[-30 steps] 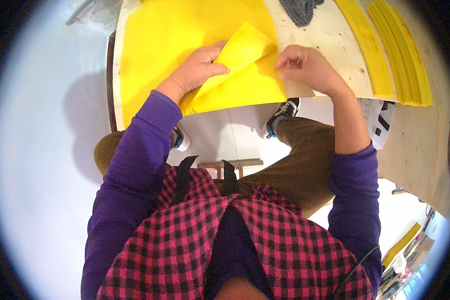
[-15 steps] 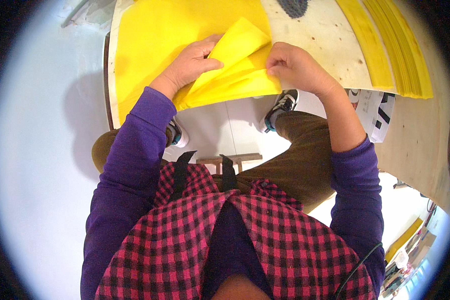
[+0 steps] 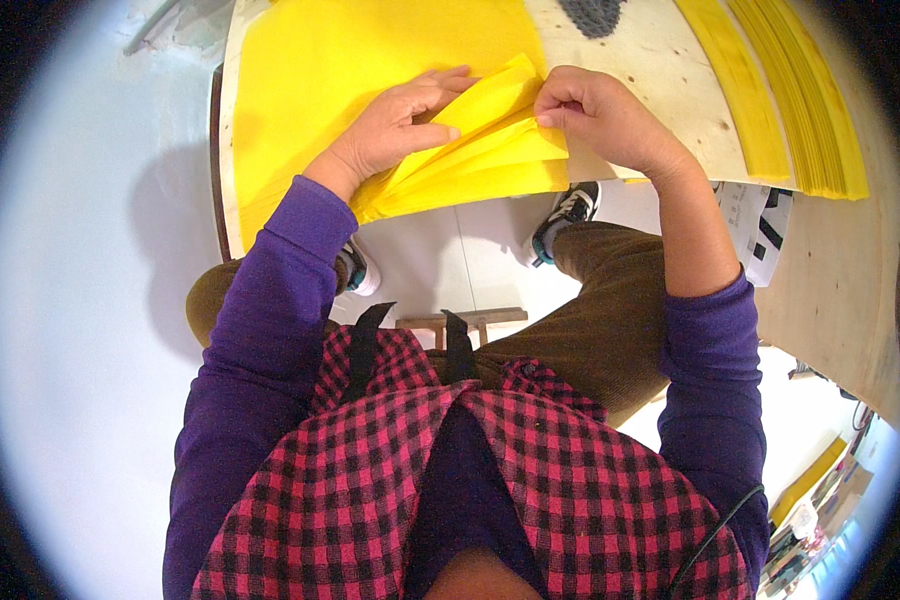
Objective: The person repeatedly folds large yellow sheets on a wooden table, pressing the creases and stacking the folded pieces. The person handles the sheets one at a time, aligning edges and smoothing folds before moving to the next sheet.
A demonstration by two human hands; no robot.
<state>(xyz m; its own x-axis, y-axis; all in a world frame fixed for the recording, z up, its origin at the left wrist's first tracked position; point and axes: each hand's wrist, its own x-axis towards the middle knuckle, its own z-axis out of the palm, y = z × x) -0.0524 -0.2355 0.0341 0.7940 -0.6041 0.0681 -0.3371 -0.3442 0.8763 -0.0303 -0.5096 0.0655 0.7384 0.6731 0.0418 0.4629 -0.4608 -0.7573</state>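
Note:
A thin yellow sheet (image 3: 370,50), paper or cloth, lies over the near part of the table, its front edge gathered into several loose, fanned folds (image 3: 490,160). Beside these folds, my left hand (image 3: 395,125) rests with its fingers stretched out on the far side and its thumb laid on the near side. At the right end of the gathered part, my right hand (image 3: 595,115) pinches a fold's edge between thumb and bent fingers. The fingertips of the right hand are partly tucked out of sight.
Yellow folded strips (image 3: 795,90) lie stacked on the wooden table (image 3: 660,75) at the right. A dark grey textured object (image 3: 592,14) sits at the far edge of view. Below the table are my shoes (image 3: 573,205) and a small wooden stool (image 3: 470,318).
The tall flap by my left hand has sunk lower and the folds have fanned apart. My left fingers now show stretched beyond it. My right hand keeps its pinch.

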